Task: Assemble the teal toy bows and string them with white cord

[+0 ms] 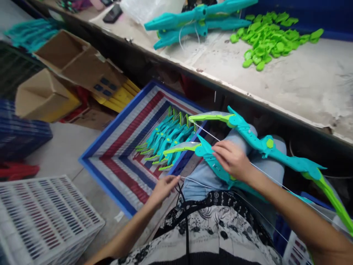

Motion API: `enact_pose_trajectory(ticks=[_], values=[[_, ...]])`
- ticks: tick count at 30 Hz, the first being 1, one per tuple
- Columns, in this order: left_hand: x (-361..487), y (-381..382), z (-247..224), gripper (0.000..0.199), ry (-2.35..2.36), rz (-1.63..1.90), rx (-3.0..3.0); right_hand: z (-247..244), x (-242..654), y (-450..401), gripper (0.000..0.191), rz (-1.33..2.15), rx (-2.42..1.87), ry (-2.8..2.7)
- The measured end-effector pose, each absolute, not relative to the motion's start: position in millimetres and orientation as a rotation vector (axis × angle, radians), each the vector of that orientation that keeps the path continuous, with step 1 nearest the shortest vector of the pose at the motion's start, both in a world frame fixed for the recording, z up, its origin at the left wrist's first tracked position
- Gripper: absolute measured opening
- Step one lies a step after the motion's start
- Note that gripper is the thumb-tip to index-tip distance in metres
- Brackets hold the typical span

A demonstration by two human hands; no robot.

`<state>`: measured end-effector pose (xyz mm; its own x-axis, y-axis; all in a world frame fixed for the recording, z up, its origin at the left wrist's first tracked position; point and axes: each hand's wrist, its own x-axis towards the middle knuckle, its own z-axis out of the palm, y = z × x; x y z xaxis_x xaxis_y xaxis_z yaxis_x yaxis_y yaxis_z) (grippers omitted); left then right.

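Observation:
Across my lap lies a toy bow with a teal body and lime-green limbs. My right hand is closed on its teal body, palm side hidden. Thumb and fingers of my left hand pinch the end of a white bowstring, a short way below the bow's green limb tip. A second toy bow of the same kind rests farther out over my knees, and its white string runs taut under my right forearm.
A blue-rimmed, striped-lined bin on the left holds several finished-looking bows. Green plastic caps and more teal bows lie on the worktable. Cardboard boxes and a white crate stand at the left.

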<state>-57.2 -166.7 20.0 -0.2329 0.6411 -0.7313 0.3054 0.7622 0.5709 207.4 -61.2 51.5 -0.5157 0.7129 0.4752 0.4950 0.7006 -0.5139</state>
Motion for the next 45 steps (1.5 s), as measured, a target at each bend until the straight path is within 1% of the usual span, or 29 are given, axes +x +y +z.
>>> enact_pose_trajectory(ticks=[3, 6, 8, 11, 13, 15, 18, 20, 21, 23, 25, 26, 28, 31, 35, 45], values=[[-42, -196, 1, 0.048, 1.817, 0.511, 0.534, 35, 166, -64, 0.025, 0.486, -0.895, -2.347], [-33, -192, -8, 0.037, 1.81, 0.67, 0.504, 18, 137, -56, 0.026, 0.494, -0.923, -2.445], [-30, -183, -14, 0.029, 1.791, 0.707, 0.52, 10, 124, -50, 0.025, 0.474, -0.941, -2.517], [-28, -172, -24, 0.023, 1.748, 0.722, 0.475, 0, 112, -46, 0.024, 0.427, -0.979, -2.627], [-25, -167, -28, 0.022, 1.736, 0.743, 0.451, -5, 106, -44, 0.025, 0.397, -1.022, -2.69], [-22, -164, -25, 0.023, 1.736, 0.818, 0.438, -8, 99, -43, 0.031, 0.369, -1.067, -2.749], [-19, -158, -4, 0.029, 1.541, 1.07, 0.311, -11, 90, -37, 0.041, 0.406, -1.143, -2.819], [-21, -152, 16, 0.033, 1.264, 1.204, 0.178, -12, 91, -30, 0.043, 0.595, -1.206, -2.793], [-24, -148, 26, 0.034, 1.143, 1.245, 0.132, -12, 94, -26, 0.044, 0.767, -1.208, -2.734], [-33, -140, 44, 0.037, 1.025, 1.33, 0.105, -13, 104, -19, 0.051, 1.238, -1.116, -2.486], [-44, -131, 56, 0.037, 1.071, 1.4, 0.174, -13, 119, -16, 0.063, 1.712, -0.974, -2.102], [-50, -126, 60, 0.036, 1.129, 1.41, 0.231, -13, 126, -17, 0.068, 1.886, -0.932, -1.908], [-57, -117, 65, 0.035, 1.269, 1.38, 0.37, -12, 137, -22, 0.074, 2.094, -0.923, -1.622], [-59, -102, 70, 0.03, 1.44, 1.314, 0.62, -10, 145, -35, 0.072, 2.203, -0.95, -1.437], [-54, -86, 74, 0.021, 1.538, 1.318, 0.935, -7, 143, -46, 0.069, 2.238, -0.969, -1.344], [-56, -79, 71, 0.02, 1.704, 1.291, 1.182, -6, 142, -47, 0.068, 2.221, -1.03, -1.327]])
